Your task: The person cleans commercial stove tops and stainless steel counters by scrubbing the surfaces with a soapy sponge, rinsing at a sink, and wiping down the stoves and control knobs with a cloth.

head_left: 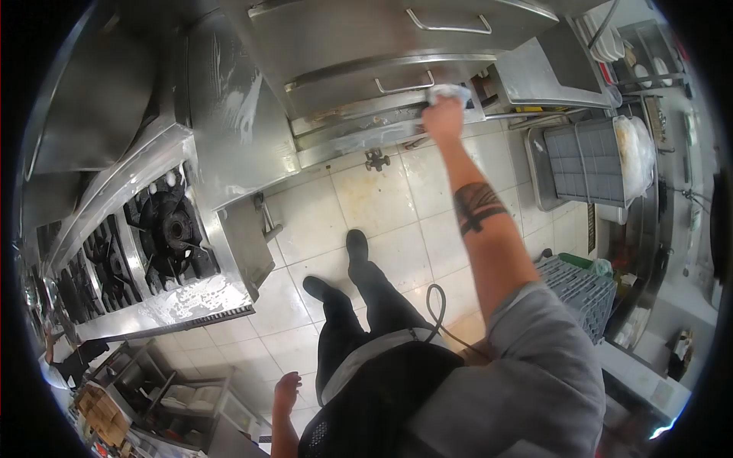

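My right hand [443,120] reaches far forward, its fingers closed around a crumpled white and bluish cloth [449,93]. The cloth is against the right part of a long metal ledge [359,136] below the lower steel drawer [366,88], which has a bar handle. Low beside my body hangs my left hand [287,391], holding nothing, its fingers loosely bent and a little apart. Just above the cloth is the lower drawer front; the underside of the cloth is hidden.
A gas range [172,229] with black burners stands to the left, beside a steel panel [237,114] with whitish streaks. Grey crates [584,162] and a grey rack [580,294] sit to the right. A hose [437,309] loops near my waist. Another person [72,362] is at far left.
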The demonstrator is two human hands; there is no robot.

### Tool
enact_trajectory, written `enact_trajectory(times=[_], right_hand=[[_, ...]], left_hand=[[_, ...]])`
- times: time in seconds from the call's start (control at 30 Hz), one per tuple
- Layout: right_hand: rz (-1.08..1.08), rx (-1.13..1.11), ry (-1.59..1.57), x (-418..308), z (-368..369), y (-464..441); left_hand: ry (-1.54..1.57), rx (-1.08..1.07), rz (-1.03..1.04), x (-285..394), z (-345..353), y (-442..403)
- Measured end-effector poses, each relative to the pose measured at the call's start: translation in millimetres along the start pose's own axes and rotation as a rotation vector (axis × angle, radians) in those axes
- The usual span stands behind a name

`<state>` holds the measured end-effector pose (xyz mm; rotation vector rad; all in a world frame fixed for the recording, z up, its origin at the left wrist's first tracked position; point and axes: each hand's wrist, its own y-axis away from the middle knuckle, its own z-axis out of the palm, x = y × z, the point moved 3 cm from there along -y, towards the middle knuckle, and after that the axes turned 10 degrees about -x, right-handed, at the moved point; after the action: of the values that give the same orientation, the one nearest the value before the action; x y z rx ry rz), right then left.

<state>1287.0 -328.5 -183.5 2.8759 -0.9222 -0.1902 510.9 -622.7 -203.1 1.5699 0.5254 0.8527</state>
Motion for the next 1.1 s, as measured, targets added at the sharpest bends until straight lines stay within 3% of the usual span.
enact_trajectory(times=[0.03, 0.1, 0.17, 0.2, 0.27, 0.3, 0.37, 0.4, 0.47, 0.5, 0.57, 0.67, 0.7, 0.73, 0.8, 0.87, 0.9, 0.97, 1.0, 1.1], right_hand=[[-0.217, -0.076, 0.372, -29.6, 13.7, 12.3], [-0.253, 0.001, 0.165, -90.1, 38.2, 27.2], [-0.299, -0.087, -0.007, -148.9, 32.2, 45.7], [-0.343, -0.157, -0.084, -170.5, 32.2, 50.5], [-0.605, 0.022, -0.39, -202.4, 36.4, 61.9], [-0.6, 0.029, -0.398, -200.6, 29.5, 59.8], [-0.612, -0.261, -0.366, -207.8, 21.4, 55.5], [-0.634, -0.158, -0.324, -192.6, 35.8, 49.0], [-0.564, -0.085, -0.356, -128.6, 30.9, 43.8], [-0.457, -0.028, -0.248, -87.9, 29.2, 36.2], [-0.272, 0.003, -0.36, -12.8, 11.8, 22.2], [-0.116, 0.142, -0.307, -4.3, 1.5, 14.4], [-0.158, 0.007, -0.085, -33.2, 6.1, 18.7], [-0.195, -0.128, 0.137, -78.3, 13.8, 26.4], [-0.472, 0.151, -0.152, -128.1, 50.1, 45.3], [-0.515, 0.073, -0.205, -142.4, 42.8, 40.8], [-0.56, -0.009, -0.263, -148.3, 38.1, 42.1], [-0.465, -0.091, -0.18, -103.6, 16.9, 29.6], [-0.337, -0.17, -0.18, -64.1, 23.4, 17.3], [-0.269, 0.099, -0.172, 29.1, 0.6, -0.1]], left_hand=[[-0.012, -0.009, -0.014, -2.0, 3.2, 0.0], [-0.027, -0.021, -0.033, -6.8, 7.2, -0.9], [-0.47, -0.135, 0.239, -9.2, 6.7, -7.4], [-0.472, -0.126, 0.238, -10.9, 2.1, -16.8], [-0.543, -0.069, 0.239, -3.2, -5.8, -28.6], [-0.553, -0.063, 0.239, 4.5, -7.9, -28.5], [-0.402, -0.007, 0.334, 28.6, -18.8, -23.7], [-0.111, 0.058, 0.155, 54.8, -13.8, -10.1], [-0.066, 0.086, 0.136, 61.3, -18.8, -5.0], [-0.016, 0.109, 0.116, 61.9, -19.5, -7.8], [-0.042, 0.111, 0.104, 51.8, -19.4, -8.2], [-0.028, 0.098, 0.089, 19.3, -15.6, -10.0], [0.009, 0.071, 0.09, 4.7, -12.9, -14.1], [-0.147, 0.052, 0.15, -12.8, -11.8, -22.6], [-0.309, 0.001, 0.186, -44.3, -12.3, -40.7], [-0.731, -0.1, 0.308, -35.5, -7.7, -37.1], [-0.735, -0.102, 0.299, -24.0, -10.7, -26.7], [0.056, 0.002, -0.009, 6.9, -6.3, -17.5], [0.106, 0.021, 0.067, 9.0, -11.3, -20.1], [-0.002, 0.102, 0.059, 36.2, -15.3, -12.0]])
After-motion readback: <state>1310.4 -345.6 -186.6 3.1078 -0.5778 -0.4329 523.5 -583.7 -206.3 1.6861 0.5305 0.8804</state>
